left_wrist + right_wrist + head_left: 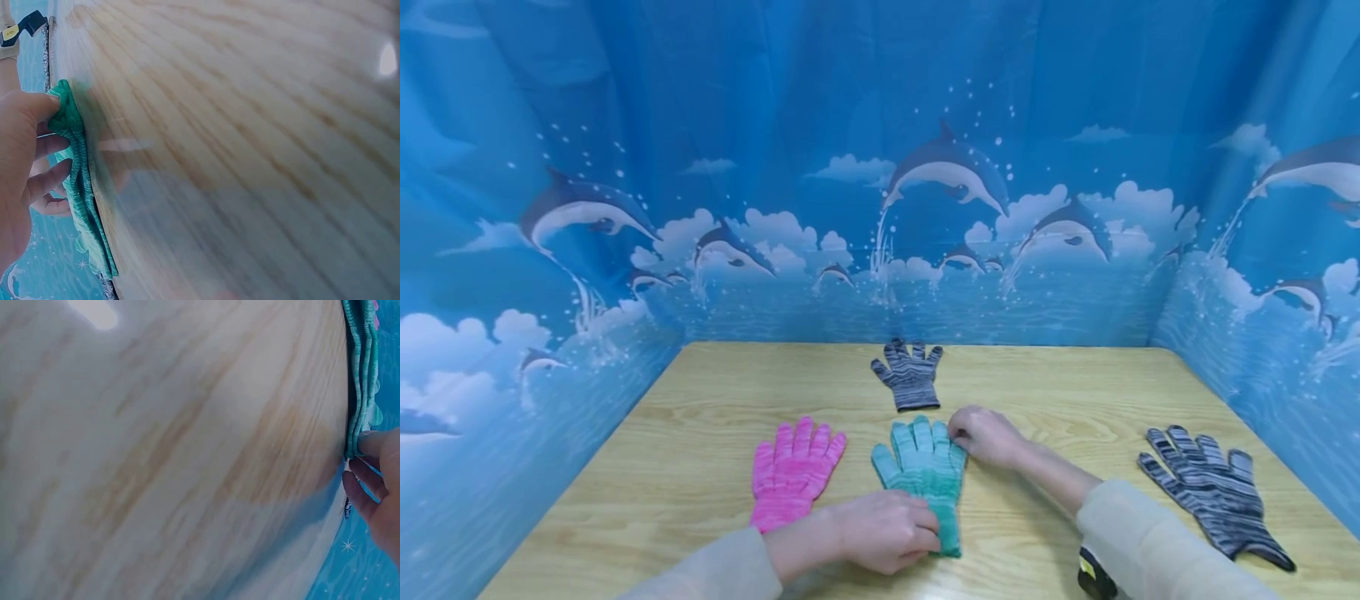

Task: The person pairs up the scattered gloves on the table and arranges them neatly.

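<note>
A green knit glove [917,467] lies on the table, fingers pointing away from me. My left hand [887,532] pinches its cuff near the front edge. In the left wrist view, the thumb [40,106] presses on bunched green fabric [65,112]. My right hand [988,435] pinches the outer fingertip on the glove's right side. Layered green edges [358,375] show in the right wrist view, with the thumb [370,444] against them. Left of the green glove is a pink glove [793,467], its cuff partly behind my left forearm.
A grey-and-black striped glove [913,383] lies beyond the green one. Another striped glove [1213,492] lies at the right, past my right forearm. Blue dolphin-print curtains [820,100] stand around the back and sides of the wooden table [715,392].
</note>
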Demonstrator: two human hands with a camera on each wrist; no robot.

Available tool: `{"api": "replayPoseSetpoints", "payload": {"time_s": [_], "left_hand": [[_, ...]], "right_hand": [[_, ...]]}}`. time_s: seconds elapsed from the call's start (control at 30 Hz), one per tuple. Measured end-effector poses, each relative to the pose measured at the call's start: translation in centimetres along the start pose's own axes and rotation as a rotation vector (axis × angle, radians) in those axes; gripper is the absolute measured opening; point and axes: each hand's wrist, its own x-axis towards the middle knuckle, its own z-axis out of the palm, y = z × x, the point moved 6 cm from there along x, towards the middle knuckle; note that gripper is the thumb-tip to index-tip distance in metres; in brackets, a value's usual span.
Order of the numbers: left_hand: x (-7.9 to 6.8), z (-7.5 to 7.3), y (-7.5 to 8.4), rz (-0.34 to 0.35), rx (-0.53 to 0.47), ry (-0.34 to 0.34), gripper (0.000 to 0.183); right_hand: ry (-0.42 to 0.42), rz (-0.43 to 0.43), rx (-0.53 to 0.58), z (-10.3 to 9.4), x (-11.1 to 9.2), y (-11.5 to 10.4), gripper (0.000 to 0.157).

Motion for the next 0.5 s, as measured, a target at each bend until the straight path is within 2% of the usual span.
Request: {"api": "replayPoseSetpoints", "payload": {"time_s": [0.27,0.5], "left_hand": [[-0.01,0.08,-0.04,-0.012,-0.011,-0.003,0.012],[-0.03,0.19,-0.16,-0.017,-0.011,-0.018,0.013]], "right_hand": [[-0.040,-0.017,0.035,0.14,-0.27,0.34,0.010],[-0.043,-0.113,0.014,-0.04,-0.48,0.11,0.012]]}}
